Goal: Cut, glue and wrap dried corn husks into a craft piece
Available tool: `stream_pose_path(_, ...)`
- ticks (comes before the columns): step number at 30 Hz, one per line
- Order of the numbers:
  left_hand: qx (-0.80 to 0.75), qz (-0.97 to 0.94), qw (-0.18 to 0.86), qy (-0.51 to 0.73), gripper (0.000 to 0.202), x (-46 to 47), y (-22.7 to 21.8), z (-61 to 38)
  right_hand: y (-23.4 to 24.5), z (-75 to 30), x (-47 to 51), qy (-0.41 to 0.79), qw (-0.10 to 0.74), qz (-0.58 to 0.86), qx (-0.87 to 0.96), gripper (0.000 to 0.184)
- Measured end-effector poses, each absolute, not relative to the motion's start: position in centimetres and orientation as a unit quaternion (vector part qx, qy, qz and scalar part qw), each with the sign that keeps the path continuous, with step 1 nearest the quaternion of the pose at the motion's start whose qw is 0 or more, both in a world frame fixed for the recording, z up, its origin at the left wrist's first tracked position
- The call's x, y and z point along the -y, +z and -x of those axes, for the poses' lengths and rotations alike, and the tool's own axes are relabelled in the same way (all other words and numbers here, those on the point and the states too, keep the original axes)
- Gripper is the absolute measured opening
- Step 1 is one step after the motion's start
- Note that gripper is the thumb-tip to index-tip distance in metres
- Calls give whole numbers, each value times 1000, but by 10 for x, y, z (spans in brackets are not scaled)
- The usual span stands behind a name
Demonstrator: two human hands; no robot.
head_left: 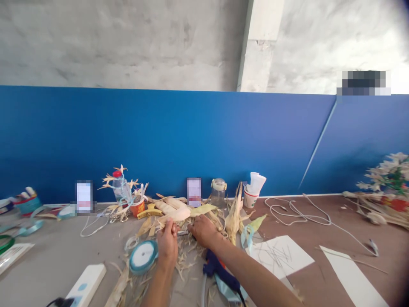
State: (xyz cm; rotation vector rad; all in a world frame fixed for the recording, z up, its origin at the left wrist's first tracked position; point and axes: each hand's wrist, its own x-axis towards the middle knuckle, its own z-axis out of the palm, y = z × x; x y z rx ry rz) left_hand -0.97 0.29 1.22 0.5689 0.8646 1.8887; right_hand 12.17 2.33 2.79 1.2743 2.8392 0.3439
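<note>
In the head view, my left hand (168, 241) is closed, with its fingertips pinched at the near edge of a pale corn husk (179, 214). My right hand (203, 231) reaches in from the right over the husk pile, its fingers curled down; what they grip is hidden. A small shiny metal object (183, 233) lies between the two hands, too blurred to name. Dark blue glue gun (220, 270) lies under my right forearm. A roll of blue ribbon (143, 256) rests left of my left wrist. Husk shreds (184, 258) litter the tabletop below.
A lidded clear jar (218, 194) and a paper cup (251, 197) stand by the blue partition (179, 140). Left are a phone (84, 197), bottle (119, 187) and power strip (86, 283). Thin sticks cover a white sheet (298, 256); a white cable (298, 217) lies beyond.
</note>
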Motion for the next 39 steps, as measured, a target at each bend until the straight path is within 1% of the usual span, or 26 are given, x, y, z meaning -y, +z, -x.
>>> stream_pose_path(4, -344, -230, 480, 774, 39, -2, 14, 10, 31, -122, -24, 85, -15, -412, -907, 20)
stream_pose_path(8, -337, -229, 485, 773, 41, -1, 16, 11, 41, -132, -27, 44, -67, -445, -892, 27)
stream_pose_path(12, -328, -229, 493, 773, 44, 1, 19, 11, 54, -146, -28, -23, -151, -504, -850, 29)
stream_pose_path(15, -316, -229, 500, 773, 45, 2, 20, 10, 56, -150, -24, -115, -235, -534, -804, 29)
stream_pose_path(18, -303, -222, 509, 774, 45, 2, 21, 9, 50, -146, -14, -257, -341, -528, -734, 41)
stream_pose_path(19, -300, -221, 513, 773, 46, 2, 21, 9, 47, -144, -9, -366, -414, -499, -667, 41)
stream_pose_path(20, -299, -221, 516, 772, 46, 2, 21, 9, 44, -141, -4, -470, -464, -460, -593, 41)
stream_pose_path(21, -299, -222, 517, 770, 47, 2, 20, 9, 41, -139, 1, -539, -492, -424, -536, 43)
stream_pose_path(22, -299, -222, 519, 770, 47, 2, 20, 9, 38, -137, 6, -584, -508, -402, -489, 45)
stream_pose_path(24, -296, -221, 519, 771, 48, 2, 20, 10, 34, -135, 15, -627, -511, -384, -445, 50)
stream_pose_path(27, -294, -224, 515, 773, 48, 1, 19, 11, 30, -131, 21, -646, -492, -367, -455, 50)
stream_pose_path(30, -303, -233, 511, 770, 48, 0, 17, 11, 27, -127, 22, -638, -480, -349, -491, 48)
stream_pose_path(39, -329, -232, 512, 759, 46, 1, 15, 10, 16, -124, 22, -591, -480, -354, -543, 55)
